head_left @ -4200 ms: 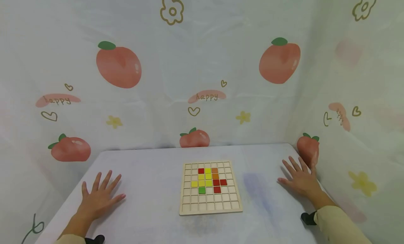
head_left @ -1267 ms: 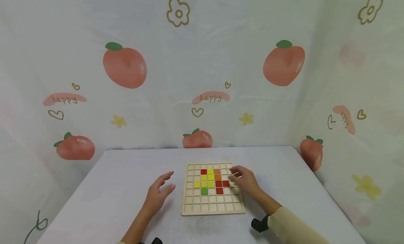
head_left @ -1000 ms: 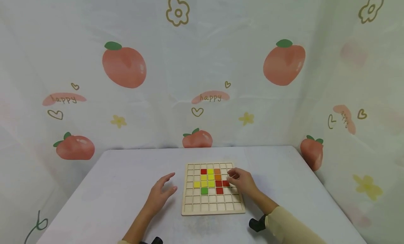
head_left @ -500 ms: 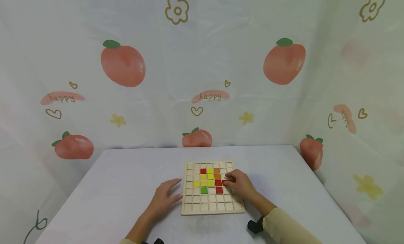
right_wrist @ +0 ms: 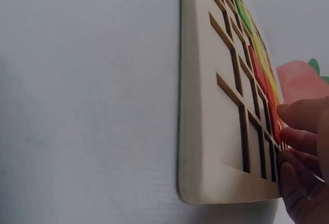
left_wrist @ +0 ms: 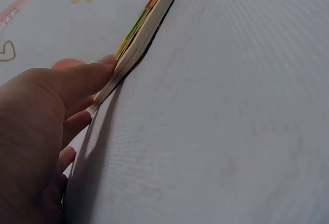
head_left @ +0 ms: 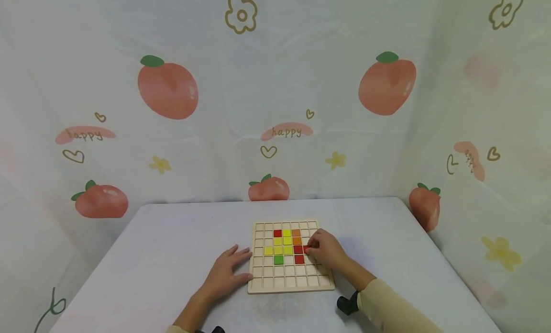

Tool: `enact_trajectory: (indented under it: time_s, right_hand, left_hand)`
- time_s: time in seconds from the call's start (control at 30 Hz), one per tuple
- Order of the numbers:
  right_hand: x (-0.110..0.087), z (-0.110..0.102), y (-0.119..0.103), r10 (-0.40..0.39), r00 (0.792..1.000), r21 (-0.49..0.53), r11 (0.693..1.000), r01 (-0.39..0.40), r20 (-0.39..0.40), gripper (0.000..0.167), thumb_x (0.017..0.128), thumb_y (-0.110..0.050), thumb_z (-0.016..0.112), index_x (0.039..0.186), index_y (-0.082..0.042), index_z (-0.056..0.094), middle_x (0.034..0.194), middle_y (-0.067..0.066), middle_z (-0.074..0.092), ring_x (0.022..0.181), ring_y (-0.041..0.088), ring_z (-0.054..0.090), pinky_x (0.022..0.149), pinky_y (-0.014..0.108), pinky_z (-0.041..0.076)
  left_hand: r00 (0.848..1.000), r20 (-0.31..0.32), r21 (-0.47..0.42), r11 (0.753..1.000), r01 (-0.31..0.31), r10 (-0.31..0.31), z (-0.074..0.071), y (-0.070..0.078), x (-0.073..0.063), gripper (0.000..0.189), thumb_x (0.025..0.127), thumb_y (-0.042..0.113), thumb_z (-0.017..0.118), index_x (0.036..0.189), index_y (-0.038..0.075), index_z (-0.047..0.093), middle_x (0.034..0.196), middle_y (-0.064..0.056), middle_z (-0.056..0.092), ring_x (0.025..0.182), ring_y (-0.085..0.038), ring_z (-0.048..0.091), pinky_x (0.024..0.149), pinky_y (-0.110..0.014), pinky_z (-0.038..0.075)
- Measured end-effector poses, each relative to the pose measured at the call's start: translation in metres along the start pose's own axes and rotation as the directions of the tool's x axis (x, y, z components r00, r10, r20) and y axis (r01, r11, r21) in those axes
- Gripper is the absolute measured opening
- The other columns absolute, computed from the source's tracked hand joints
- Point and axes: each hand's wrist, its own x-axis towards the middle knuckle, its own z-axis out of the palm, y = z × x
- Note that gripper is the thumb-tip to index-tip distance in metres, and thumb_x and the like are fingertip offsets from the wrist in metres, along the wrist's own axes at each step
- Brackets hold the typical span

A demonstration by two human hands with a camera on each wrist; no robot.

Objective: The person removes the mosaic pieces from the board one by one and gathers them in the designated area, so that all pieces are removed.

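Observation:
A square wooden grid board [head_left: 292, 284] lies flat on the table, with coloured square tiles in some of its cells. My left hand [head_left: 224, 275] is at the board's left edge; its thumb and fingertips touch the rim, fingers spread and fairly straight. In the left wrist view, the thumb [left_wrist: 87, 80] rests against the board's side. Over the right part of the board, my right hand [head_left: 329, 250] pinches the rightmost red tile [head_left: 306, 249] between bent fingers and thumb. That tile is partly hidden by the fingertips, and seems to sit in its cell.
Several yellow tiles [head_left: 278, 250], orange tiles [head_left: 296, 240], a green tile [head_left: 278, 260] and other red tiles [head_left: 299, 259] sit in the board. The white table [head_left: 193, 227] meets a printed cloth backdrop [head_left: 206, 108] at the back and right.
Both hands came in from the table's sides. The left moved right until it touched the board's edge; the right moved left onto the rightmost red tile and its fingers drew together. Tiles kept their places.

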Motion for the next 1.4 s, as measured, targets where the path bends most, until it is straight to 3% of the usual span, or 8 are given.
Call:
enact_trajectory:
  time_s: [0.2,0.87,1.13,1.4]
  right_hand:
    - [0.003,0.003,0.004,-0.010,1.000,-0.012,1.000,0.010,-0.009,0.015,0.082,-0.017,0.079,0.079,-0.014,0.065,0.080,-0.005,0.049,0.072,0.011,0.047,0.062,0.026,0.045]
    - [-0.004,0.005,0.006,-0.052,0.995,0.121,0.991,0.062,-0.088,0.018,0.083,-0.003,0.076,0.082,-0.015,0.062,0.079,-0.008,0.058,0.074,0.011,0.052,0.067,0.028,0.050]
    - [-0.005,0.002,0.004,-0.079,0.997,0.179,0.981,0.078,-0.001,0.019,0.083,-0.004,0.075,0.089,-0.017,0.064,0.081,-0.009,0.059,0.075,0.013,0.054,0.065,0.025,0.050]
    - [-0.004,-0.007,-0.005,-0.045,0.997,0.170,0.985,0.032,0.070,0.015,0.084,-0.003,0.074,0.090,-0.015,0.066,0.079,-0.007,0.059,0.074,0.015,0.053,0.064,0.027,0.049]
  left_hand:
    - [0.999,0.029,-0.005,1.000,0.024,-0.023,-0.001,0.002,0.001,0.063,0.076,0.051,0.076,0.130,0.020,0.064,0.137,0.002,0.056,0.136,-0.038,0.036,0.105,-0.063,0.029]
    - [0.998,0.039,0.007,0.999,0.040,-0.040,-0.003,0.004,0.000,0.066,0.075,0.052,0.077,0.131,0.021,0.064,0.138,0.002,0.055,0.136,-0.038,0.035,0.104,-0.063,0.029]
    - [0.998,0.042,-0.006,0.999,0.047,-0.047,-0.004,0.005,0.000,0.066,0.075,0.052,0.076,0.131,0.020,0.063,0.138,0.001,0.055,0.136,-0.039,0.035,0.104,-0.064,0.029]
    - [0.998,0.045,0.003,0.999,0.051,-0.051,-0.005,0.006,-0.002,0.066,0.076,0.052,0.076,0.132,0.020,0.063,0.138,0.002,0.055,0.136,-0.038,0.035,0.104,-0.063,0.029]
